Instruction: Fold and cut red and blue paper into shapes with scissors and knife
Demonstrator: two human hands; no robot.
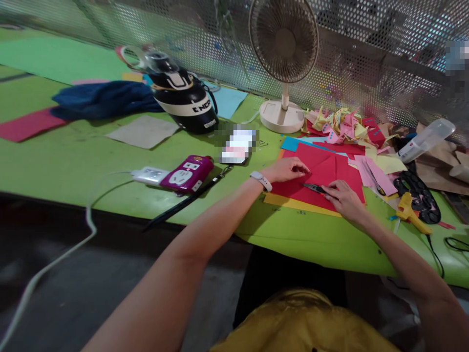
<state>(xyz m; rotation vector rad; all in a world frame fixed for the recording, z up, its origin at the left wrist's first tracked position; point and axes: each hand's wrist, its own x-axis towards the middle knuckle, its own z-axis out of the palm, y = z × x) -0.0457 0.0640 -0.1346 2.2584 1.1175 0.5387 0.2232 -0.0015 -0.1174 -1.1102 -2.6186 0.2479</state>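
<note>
Red paper sheets (322,168) lie stacked on the table, with yellow paper (280,200) showing under their front edge and blue paper (291,143) behind. My left hand (287,169), a pale band on its wrist, is over the left part of the red paper. Its fingers are curled together, and whatever they may pinch is too small to make out. A pair of scissors (314,187) with dark pointed blades is in my right hand (341,196). The blades point left, low over the red paper, toward my left fingertips.
Behind the paper stand a fan (284,44) and a heap of folded paper scraps (344,124). At right lies a yellow glue gun (409,212) with its cord. Leftward are a phone (238,146), a purple power socket (186,175), a black jug (186,100) and blue cloth (106,99).
</note>
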